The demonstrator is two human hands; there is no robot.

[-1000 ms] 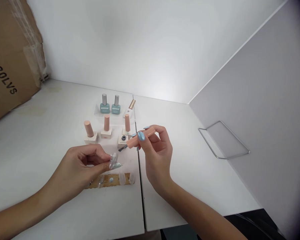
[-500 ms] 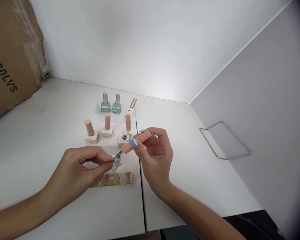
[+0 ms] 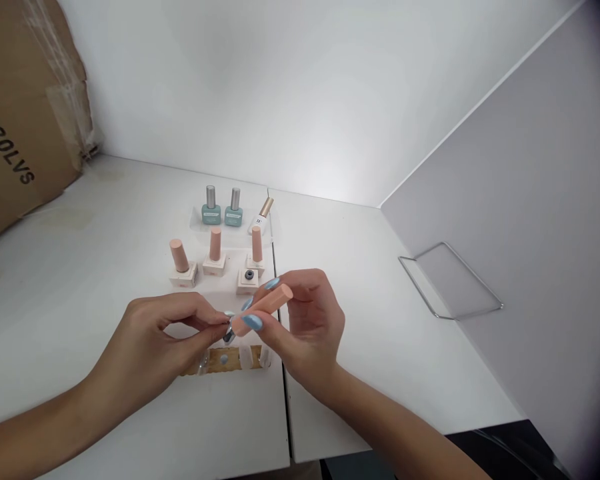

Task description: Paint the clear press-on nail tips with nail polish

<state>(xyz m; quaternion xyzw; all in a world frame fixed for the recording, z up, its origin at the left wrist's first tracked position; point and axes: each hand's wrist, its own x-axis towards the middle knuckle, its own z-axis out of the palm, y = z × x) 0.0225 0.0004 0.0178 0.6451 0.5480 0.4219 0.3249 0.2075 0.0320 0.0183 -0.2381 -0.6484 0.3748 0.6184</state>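
My left hand pinches a clear false nail tip between thumb and forefinger. My right hand is closed around the peach cap of a nail polish brush, tilted with its lower end over the nail tip. Most of the bristles are hidden behind the cap, so I cannot tell exactly where they touch. Just beyond stands an uncapped white polish bottle with a dark neck. Below my hands lies a wooden strip with several clear nail tips on it, partly covered by my left hand.
Peach-capped bottles stand behind the uncapped one. Farther back, two teal bottles and a gold-capped bottle sit on a clear stand. A cardboard box is at left, a wire frame at right. A dark seam splits the tabletop.
My right hand has moved the brush down and slightly left, so its cap now covers much of the nail tip. My left hand has stayed nearly still.
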